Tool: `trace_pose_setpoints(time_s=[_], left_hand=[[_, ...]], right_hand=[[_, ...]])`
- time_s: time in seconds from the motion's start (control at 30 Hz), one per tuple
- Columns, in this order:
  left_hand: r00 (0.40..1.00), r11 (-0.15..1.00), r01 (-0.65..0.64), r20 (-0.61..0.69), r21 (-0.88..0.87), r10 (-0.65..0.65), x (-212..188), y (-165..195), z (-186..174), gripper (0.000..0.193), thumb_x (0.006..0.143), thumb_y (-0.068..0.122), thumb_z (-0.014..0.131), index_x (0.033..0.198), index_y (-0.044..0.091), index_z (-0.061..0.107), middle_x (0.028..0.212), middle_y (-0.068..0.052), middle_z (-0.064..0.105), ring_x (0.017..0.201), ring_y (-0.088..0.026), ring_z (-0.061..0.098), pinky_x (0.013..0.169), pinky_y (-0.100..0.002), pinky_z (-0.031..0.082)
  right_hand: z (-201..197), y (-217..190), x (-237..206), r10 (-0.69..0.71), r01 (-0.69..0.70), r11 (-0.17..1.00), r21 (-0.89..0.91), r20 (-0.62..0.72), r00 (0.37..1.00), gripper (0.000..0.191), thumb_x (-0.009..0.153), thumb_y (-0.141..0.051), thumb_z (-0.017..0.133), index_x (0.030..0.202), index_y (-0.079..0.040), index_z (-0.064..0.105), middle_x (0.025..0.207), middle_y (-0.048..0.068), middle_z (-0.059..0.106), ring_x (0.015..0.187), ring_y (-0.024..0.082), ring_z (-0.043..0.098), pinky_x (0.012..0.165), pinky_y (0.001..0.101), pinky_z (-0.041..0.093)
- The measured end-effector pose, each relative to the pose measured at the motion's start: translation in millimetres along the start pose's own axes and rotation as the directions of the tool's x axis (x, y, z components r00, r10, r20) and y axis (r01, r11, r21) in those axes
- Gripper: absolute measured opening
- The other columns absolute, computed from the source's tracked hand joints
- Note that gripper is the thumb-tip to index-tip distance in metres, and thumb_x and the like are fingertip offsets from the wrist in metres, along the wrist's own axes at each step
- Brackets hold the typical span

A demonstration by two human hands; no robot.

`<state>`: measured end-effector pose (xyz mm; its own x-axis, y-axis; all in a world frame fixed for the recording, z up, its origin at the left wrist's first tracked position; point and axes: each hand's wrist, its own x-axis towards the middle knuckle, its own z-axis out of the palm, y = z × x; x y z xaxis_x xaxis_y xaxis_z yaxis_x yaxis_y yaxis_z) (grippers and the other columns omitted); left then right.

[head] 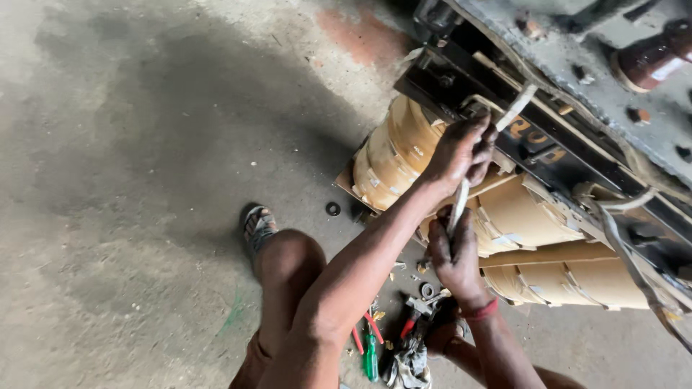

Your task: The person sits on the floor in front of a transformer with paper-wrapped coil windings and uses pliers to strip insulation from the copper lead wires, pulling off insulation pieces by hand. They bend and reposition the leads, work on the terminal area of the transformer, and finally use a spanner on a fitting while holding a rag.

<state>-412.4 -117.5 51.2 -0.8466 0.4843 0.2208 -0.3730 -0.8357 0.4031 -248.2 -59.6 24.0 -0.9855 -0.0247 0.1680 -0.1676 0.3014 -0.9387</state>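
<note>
Two hands are pulling a whitish strip (461,198) taut against the paper-wrapped coils (533,216), right of centre in the frame.

The strip is looking like flat cloth tape, light and limp, likely fraying and slipping unless wrapped round the fingers, so gripping it close to the frame seems best; the left hand (461,151) is closing tight on its upper part, the right hand (454,256) is fisting round its lower end; the coils are looking stiff, heavy and papery, tan cylinders with a dry, tearable wrap; above them a black steel frame (548,137) is running diagonally to the upper right; screwdrivers and pliers (371,349) are lying on the rough concrete floor (130,180) at bottom centre.
</note>
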Motion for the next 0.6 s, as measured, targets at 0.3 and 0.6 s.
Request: trace_pose_setpoints(time_s=[0.3,0.6], left_hand=[[0.998,0.983,-0.027,-0.065,-0.18,0.015,5.1,-4.3,27.1,0.041,0.103,0.049,0.054,0.081,0.014,0.053,0.051,0.009,0.037,0.034,-0.009,0.033,0.034,-0.028,0.026],[0.986,0.805,0.155,0.137,-0.573,-0.092,74.9,25.2,15.4,0.035,0.103,0.04,0.038,0.082,0.017,0.055,0.059,0.003,0.05,0.05,-0.014,0.04,0.045,-0.03,0.035]], right_hand=[[11.3,28.1,22.3,-0.392,0.18,0.827,-0.533,-0.317,0.864,0.032,0.096,-0.01,0.061,0.113,0.005,0.039,0.076,0.025,0.062,0.066,0.036,0.066,0.059,0.0456,0.052],[-23.0,-148.5,61.6,-0.404,0.382,0.506,-0.773,0.18,0.897,0.026,0.092,-0.004,0.064,0.109,0.01,0.052,0.073,0.028,0.061,0.059,0.044,0.063,0.049,0.0486,0.049]])
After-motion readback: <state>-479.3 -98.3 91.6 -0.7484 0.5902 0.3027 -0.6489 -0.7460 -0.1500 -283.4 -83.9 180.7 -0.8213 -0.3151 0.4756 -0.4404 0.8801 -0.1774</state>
